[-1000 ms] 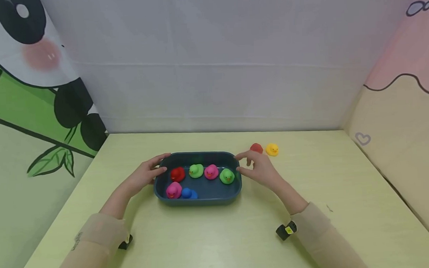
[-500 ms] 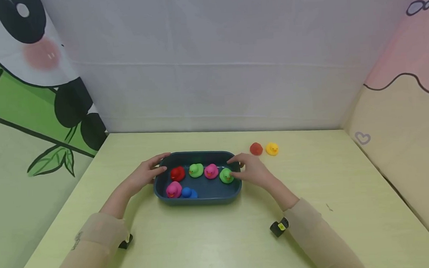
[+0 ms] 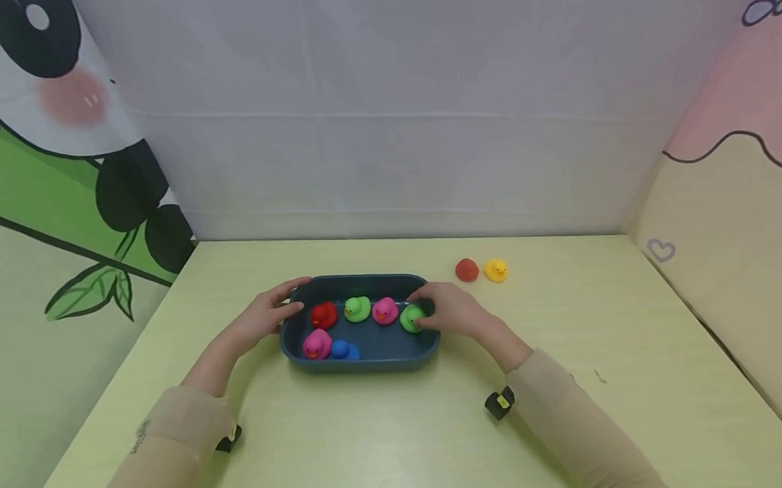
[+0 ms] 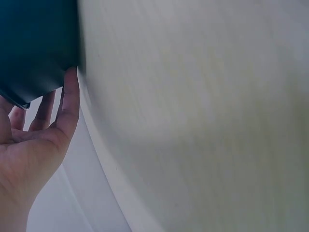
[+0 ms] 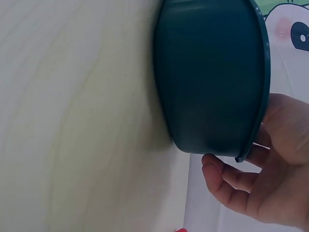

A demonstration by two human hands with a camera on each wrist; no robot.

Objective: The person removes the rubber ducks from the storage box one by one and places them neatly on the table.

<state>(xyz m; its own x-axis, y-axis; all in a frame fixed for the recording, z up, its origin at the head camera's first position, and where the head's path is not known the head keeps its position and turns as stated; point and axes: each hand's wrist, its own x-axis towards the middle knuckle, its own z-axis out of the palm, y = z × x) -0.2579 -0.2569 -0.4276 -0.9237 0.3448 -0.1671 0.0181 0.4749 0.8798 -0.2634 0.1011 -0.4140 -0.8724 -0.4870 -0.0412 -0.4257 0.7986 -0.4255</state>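
Observation:
Several toy ducks lie in a dark teal tray (image 3: pixel 370 366) in the head view. My left hand (image 3: pixel 258 321) grips the tray's left end, its thumb over the rim and its fingers along the outside (image 4: pixel 71 96). Inside the right end, my right hand (image 3: pixel 458 311) reaches over the rim, with thumb and forefinger spread about a green duck (image 3: pixel 408 318). The thumb covers part of that duck; firm contact cannot be made out. Other fingers of this hand curl outside the tray wall (image 5: pixel 212 82) in the right wrist view.
The tray also bears a red duck (image 3: pixel 323 316), a light green duck (image 3: pixel 357 309), two pink ducks (image 3: pixel 385 311) and a blue duck (image 3: pixel 343 350). Behind the right hand, a red toy (image 3: pixel 467 270) and a yellow duck (image 3: pixel 495 270) sit on the table (image 3: pixel 386 426).
My right hand has moved left over the tray's right rim, bringing thumb and forefinger to the green duck. The left hand and tray stay in place.

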